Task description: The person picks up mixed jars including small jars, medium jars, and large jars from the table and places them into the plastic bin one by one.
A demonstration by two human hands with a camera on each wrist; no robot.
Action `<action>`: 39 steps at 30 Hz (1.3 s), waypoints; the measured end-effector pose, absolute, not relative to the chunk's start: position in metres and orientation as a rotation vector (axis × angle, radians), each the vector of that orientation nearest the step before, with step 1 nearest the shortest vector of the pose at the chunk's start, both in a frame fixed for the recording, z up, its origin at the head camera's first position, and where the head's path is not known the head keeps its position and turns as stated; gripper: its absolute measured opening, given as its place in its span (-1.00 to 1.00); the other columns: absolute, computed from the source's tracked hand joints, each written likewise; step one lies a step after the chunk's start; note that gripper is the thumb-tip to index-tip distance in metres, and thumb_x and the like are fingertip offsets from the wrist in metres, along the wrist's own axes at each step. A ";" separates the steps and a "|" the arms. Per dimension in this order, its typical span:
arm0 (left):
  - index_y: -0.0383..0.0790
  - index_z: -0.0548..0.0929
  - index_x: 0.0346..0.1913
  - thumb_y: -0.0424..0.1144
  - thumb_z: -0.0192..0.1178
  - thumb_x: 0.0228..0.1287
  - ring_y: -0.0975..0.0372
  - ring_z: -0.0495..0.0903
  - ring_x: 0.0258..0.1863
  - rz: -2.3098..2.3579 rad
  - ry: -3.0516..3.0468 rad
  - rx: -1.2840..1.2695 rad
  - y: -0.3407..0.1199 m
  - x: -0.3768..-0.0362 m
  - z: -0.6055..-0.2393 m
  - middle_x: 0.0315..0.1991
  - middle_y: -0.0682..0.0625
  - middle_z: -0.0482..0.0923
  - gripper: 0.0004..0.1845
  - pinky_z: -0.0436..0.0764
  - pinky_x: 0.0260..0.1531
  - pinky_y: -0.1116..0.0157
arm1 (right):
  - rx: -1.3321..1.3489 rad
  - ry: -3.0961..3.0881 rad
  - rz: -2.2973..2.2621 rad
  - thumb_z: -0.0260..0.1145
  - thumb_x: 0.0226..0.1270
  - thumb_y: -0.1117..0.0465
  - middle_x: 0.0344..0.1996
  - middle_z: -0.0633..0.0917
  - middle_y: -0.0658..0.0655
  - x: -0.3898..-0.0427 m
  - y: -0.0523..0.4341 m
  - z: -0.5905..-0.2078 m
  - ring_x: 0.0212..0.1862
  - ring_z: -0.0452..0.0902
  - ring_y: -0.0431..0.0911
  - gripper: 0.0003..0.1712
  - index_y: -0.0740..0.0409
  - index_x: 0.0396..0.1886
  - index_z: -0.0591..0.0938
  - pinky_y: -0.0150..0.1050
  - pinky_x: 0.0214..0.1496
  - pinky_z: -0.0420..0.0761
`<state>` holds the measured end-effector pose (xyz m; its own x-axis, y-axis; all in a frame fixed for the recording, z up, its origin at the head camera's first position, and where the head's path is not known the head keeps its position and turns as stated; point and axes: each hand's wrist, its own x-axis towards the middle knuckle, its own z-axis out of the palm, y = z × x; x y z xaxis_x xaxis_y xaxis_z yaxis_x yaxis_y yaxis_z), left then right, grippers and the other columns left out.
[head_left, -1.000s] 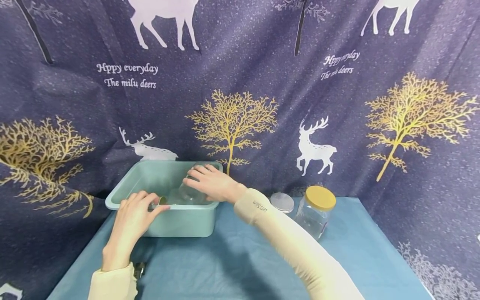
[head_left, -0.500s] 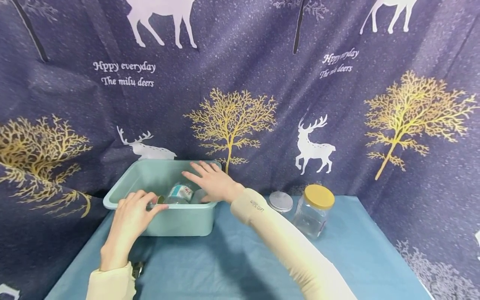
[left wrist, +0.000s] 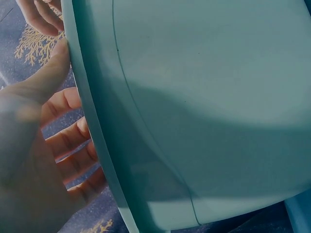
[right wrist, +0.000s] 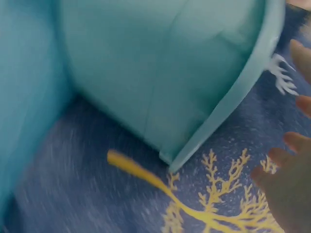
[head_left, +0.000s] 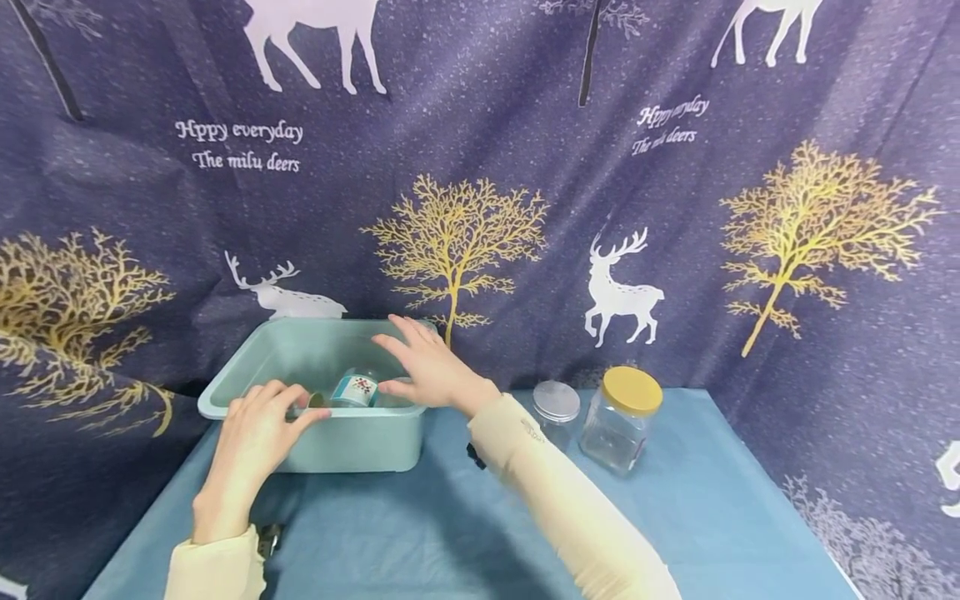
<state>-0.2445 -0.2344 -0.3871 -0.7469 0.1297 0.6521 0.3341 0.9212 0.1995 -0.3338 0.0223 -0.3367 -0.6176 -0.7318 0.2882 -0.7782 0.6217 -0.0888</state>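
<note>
A pale mint-green plastic tub (head_left: 352, 446) stands on the bench (head_left: 480, 533), toward its back left, against the draped curtain (head_left: 750, 208). The tub is rectangular with rounded corners and a flat out-turned rim, and its walls are smooth and matte (in the left wrist view a faint moulded seam curves down the outside wall).

Inside it, lying on its side near the front wall, is a small clear jar (head_left: 356, 388) with a teal label carrying a white patch and red marks; its lid end is turned toward the left hand, and only a sliver of gold colour shows there.

The left hand (head_left: 255, 437) grips the tub's front rim, fingers (head_left: 279, 398) curled over the edge into the tub and the thumb along the outside, pointing at the jar. In the left wrist view the thumb presses against the rim while the other fingers fold behind it.

The right hand (head_left: 431, 371) hovers over the right part of the tub, fingers spread wide and nearly straight, holding nothing; its thumb lies just beside the jar, and I cannot tell whether it touches.

To the right of the tub, on the bench, stand a clear jar with a silver lid (head_left: 556, 412) and, just beside it, a larger clear jar with a yellow lid (head_left: 622, 417).
</note>
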 end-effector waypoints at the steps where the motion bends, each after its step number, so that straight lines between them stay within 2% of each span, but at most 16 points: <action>1: -0.12 0.62 -0.37 0.01 0.47 0.02 -0.06 0.51 -0.33 -0.403 -2.411 -0.327 -0.235 -0.244 -0.387 -0.38 -0.04 0.53 -0.69 0.34 -0.33 -0.06 | 1.228 -2.606 0.392 0.19 0.41 -0.21 0.54 -0.08 0.14 -0.331 0.024 -0.338 0.54 -0.20 0.05 -0.22 -0.10 0.51 0.19 0.07 0.46 -0.04; 7: -0.11 0.62 -0.37 0.02 0.46 0.04 -0.06 0.51 -0.32 -0.414 -2.420 -0.320 -0.234 -0.244 -0.387 -0.37 -0.04 0.54 -0.69 0.34 -0.31 -0.06 | 1.147 -2.489 0.774 0.26 0.39 -0.11 0.51 0.06 0.15 -0.310 0.037 -0.349 0.51 -0.08 0.02 -0.31 -0.07 0.44 0.32 0.12 0.41 0.07; 14: -0.12 0.63 -0.36 0.00 0.47 0.03 -0.05 0.50 -0.33 -0.424 -2.414 -0.324 -0.234 -0.244 -0.385 -0.37 -0.04 0.53 -0.69 0.32 -0.32 -0.04 | 1.003 -2.378 0.969 0.36 0.34 0.00 0.48 0.12 0.16 -0.286 0.069 -0.360 0.48 -0.03 0.02 -0.38 -0.06 0.35 0.42 0.13 0.35 0.21; 22: -0.14 0.64 -0.35 0.00 0.47 0.02 -0.04 0.48 -0.35 -0.424 -2.416 -0.321 -0.235 -0.242 -0.384 -0.37 -0.04 0.52 -0.68 0.33 -0.31 -0.04 | 0.839 -2.279 0.982 0.46 0.24 0.08 0.44 0.21 0.13 -0.262 0.121 -0.372 0.44 0.08 0.05 -0.39 0.01 0.27 0.49 0.10 0.32 0.26; 29: -0.12 0.65 -0.35 0.00 0.47 0.03 0.01 0.48 -0.37 -0.428 -2.414 -0.316 -0.235 -0.243 -0.386 -0.39 -0.01 0.52 -0.70 0.33 -0.33 0.00 | 0.772 -2.250 0.885 0.48 0.21 0.17 0.42 0.25 0.16 -0.248 0.168 -0.378 0.42 0.13 0.12 -0.37 -0.03 0.27 0.48 0.14 0.25 0.29; 39: -0.13 0.64 -0.36 0.00 0.47 0.02 -0.02 0.49 -0.35 -0.422 -2.401 -0.323 -0.234 -0.244 -0.388 -0.38 -0.03 0.53 -0.69 0.34 -0.32 -0.03 | 0.652 -2.093 0.850 0.51 0.08 0.35 0.27 0.43 0.25 -0.251 0.228 -0.385 0.28 0.33 0.18 -0.38 0.21 0.18 0.54 0.09 0.20 0.29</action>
<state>-0.2438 -0.2339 -0.3878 -0.7453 0.1192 0.6559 0.3359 0.9171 0.2150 -0.2512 0.2281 -0.3849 -0.5727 -0.1638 0.8032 -0.6776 0.6461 -0.3514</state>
